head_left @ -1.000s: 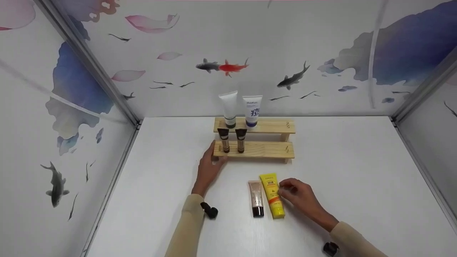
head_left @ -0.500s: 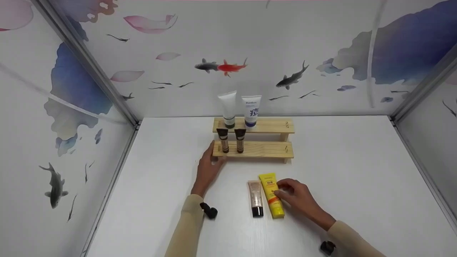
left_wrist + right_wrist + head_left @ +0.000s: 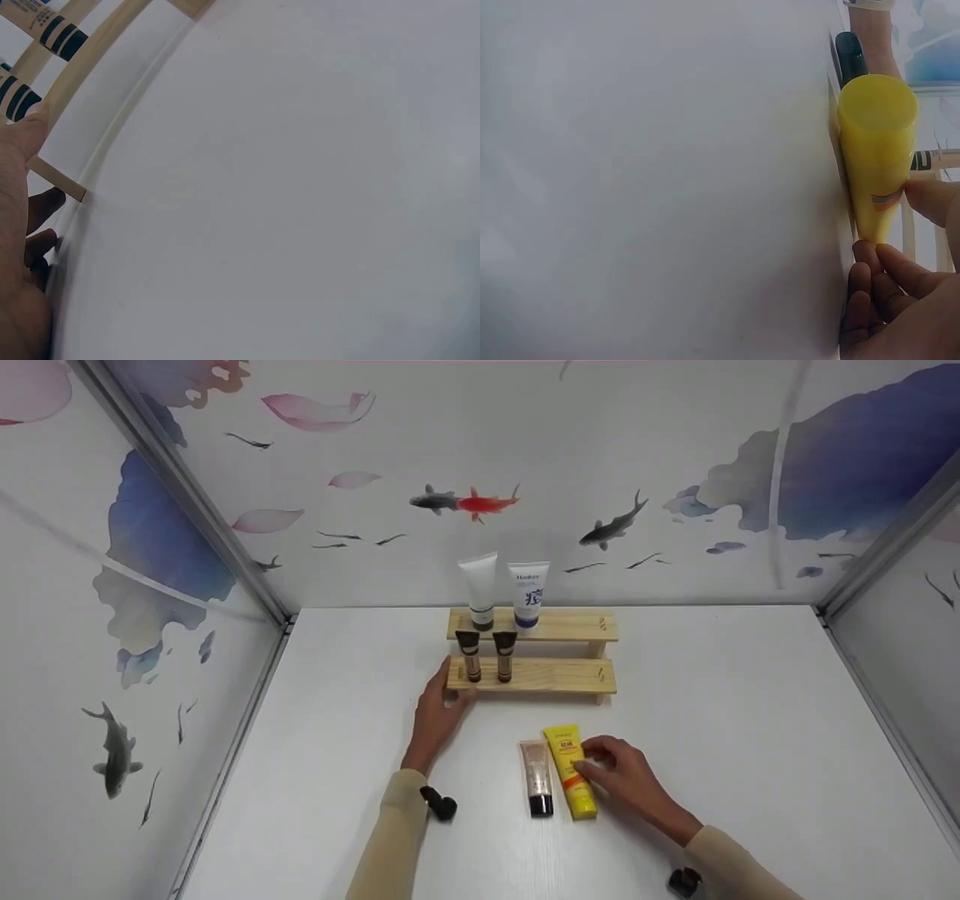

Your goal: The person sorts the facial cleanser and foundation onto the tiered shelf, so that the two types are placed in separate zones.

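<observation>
My left hand (image 3: 439,716) grips the left end of a two-tier wooden rack (image 3: 559,675), thumb at the front edge of its lower shelf. In the left wrist view the other fingers (image 3: 43,210) curl near the rack's leg (image 3: 60,178). A yellow squeeze tube (image 3: 571,780) lies flat on the table, cap toward me. My right hand (image 3: 626,772) pinches it by its right side, thumb on top; in the right wrist view the fingertips (image 3: 866,251) meet the far end of the tube. Left of it lies a pinkish tube with a black cap (image 3: 537,780).
Two small dark-topped tubes (image 3: 505,656) stand on the lower shelf's left half. On the upper shelf stand a plain white tube (image 3: 481,589) and a white tube with blue print (image 3: 529,592). Behind the white table (image 3: 712,697) rises a printed wall panel (image 3: 525,450).
My right thumb has moved left onto the top of the yellow tube, so the hand now pinches it. The left hand stays on the rack.
</observation>
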### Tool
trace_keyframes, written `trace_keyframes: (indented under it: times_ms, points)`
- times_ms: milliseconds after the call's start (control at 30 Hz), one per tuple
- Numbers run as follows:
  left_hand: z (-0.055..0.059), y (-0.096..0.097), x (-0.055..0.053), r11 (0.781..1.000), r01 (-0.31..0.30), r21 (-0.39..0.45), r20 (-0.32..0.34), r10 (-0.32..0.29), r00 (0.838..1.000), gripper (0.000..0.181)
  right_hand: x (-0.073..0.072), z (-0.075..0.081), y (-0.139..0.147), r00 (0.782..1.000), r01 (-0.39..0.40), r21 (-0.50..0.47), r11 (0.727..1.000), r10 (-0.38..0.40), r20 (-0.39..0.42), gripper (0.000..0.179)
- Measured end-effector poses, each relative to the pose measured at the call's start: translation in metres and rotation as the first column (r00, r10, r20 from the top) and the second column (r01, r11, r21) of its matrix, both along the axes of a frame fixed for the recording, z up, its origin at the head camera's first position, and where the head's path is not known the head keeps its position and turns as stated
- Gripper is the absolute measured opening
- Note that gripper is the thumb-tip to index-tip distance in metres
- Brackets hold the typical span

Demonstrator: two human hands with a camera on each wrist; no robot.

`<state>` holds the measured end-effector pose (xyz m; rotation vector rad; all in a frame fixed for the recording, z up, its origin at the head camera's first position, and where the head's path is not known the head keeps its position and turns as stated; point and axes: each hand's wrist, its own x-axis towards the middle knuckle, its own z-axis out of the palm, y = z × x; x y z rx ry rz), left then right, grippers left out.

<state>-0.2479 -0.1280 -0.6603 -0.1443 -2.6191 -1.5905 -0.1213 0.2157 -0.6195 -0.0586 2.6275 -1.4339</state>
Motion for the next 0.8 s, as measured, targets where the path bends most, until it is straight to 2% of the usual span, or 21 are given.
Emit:
trace_keyframes:
  times_ms: [200,333,567,800]
  points:
    - [-0.003,-0.001,0.002,1.000,0.002,-0.010,0.008,-0.002,1.000,0.094,-0.002,0.001,-0.002,0.999,-0.025,0.024,0.999,0.023,0.047,0.046]
    - [-0.004,-0.003,0.003,1.000,0.005,-0.007,0.009,-0.005,1.000,0.093,-0.003,0.000,-0.005,0.998,-0.040,0.051,0.998,0.037,0.051,0.048]
    - [-0.002,-0.002,0.001,1.000,-0.002,-0.018,0.007,0.002,1.000,0.092,-0.008,0.003,-0.012,0.999,-0.033,0.169,0.985,0.026,0.044,0.053]
    - [-0.002,-0.001,-0.002,1.000,0.009,-0.008,-0.004,-0.009,1.000,0.091,-0.010,0.006,-0.014,0.999,-0.018,0.212,0.977,0.011,0.036,0.054]
